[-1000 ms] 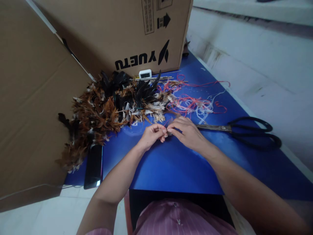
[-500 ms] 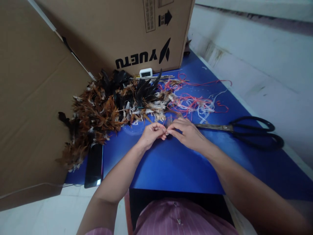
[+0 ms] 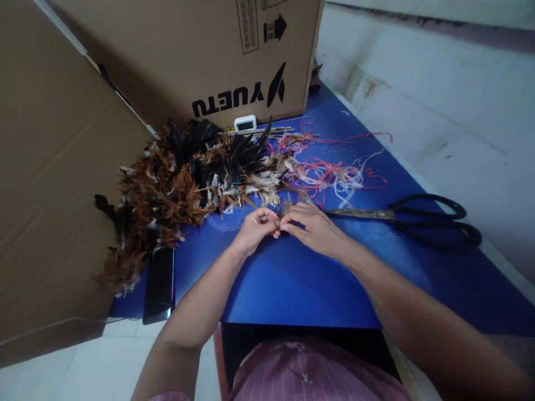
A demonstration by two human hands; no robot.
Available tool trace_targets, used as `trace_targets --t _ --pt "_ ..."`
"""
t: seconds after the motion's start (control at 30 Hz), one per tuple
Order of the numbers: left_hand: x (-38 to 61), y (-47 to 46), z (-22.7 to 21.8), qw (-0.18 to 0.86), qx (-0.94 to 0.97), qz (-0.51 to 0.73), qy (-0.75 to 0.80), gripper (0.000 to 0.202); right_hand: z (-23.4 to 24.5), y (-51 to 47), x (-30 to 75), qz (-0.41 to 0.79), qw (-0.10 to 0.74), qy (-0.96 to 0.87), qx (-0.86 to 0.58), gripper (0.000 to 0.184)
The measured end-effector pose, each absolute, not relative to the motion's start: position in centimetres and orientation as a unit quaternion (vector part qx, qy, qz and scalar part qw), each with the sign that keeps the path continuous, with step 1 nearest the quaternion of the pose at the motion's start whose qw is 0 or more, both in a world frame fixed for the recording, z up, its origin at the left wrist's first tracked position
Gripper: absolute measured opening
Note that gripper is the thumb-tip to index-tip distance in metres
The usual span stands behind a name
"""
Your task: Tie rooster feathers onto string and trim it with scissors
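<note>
My left hand (image 3: 254, 229) and my right hand (image 3: 311, 225) meet fingertip to fingertip over the blue table (image 3: 292, 278), both pinched on a small feather (image 3: 285, 209) that is hard to make out. Just beyond them lies a heap of brown, black and white feathers (image 3: 184, 189). A tangle of red and white string (image 3: 330, 175) spreads to the right of the heap. Large black-handled scissors (image 3: 418, 217) lie flat to the right of my right hand.
A big cardboard box marked YUETU (image 3: 200, 55) stands at the back, and a cardboard sheet (image 3: 54, 167) leans on the left. A small white digital clock (image 3: 245, 123) sits against the box. A dark phone (image 3: 159, 285) lies at the table's left front edge.
Both hands stay pinched together at the same spot with only small finger movements. The view has shifted slightly.
</note>
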State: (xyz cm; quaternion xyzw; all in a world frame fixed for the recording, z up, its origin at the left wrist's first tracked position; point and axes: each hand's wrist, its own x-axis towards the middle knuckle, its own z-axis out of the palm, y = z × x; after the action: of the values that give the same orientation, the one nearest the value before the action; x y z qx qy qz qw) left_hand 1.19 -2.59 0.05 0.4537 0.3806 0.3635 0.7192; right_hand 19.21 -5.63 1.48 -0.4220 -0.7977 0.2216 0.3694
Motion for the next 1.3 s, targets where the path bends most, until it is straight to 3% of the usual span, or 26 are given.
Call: trace_targets --t 0.2,0.7,1.3 --pt "1.2 -2.8 0.4 0.717 0.47 0.366 0.363 0.038 1.8 -5.4 19.3 0.308 0.378 -0.744 -0.457 0.019" --pt "0.9 -2.4 -0.8 0.605 0.568 0.4 0.39 0.039 0.4 -5.2 18.9 0.297 0.346 -0.728 -0.512 0.015" --pt "1.4 -2.7 -1.5 0.475 0.64 0.429 0.425 0.016 -0.2 -5.1 18.1 0.282 0.377 -0.692 -0.548 0.013"
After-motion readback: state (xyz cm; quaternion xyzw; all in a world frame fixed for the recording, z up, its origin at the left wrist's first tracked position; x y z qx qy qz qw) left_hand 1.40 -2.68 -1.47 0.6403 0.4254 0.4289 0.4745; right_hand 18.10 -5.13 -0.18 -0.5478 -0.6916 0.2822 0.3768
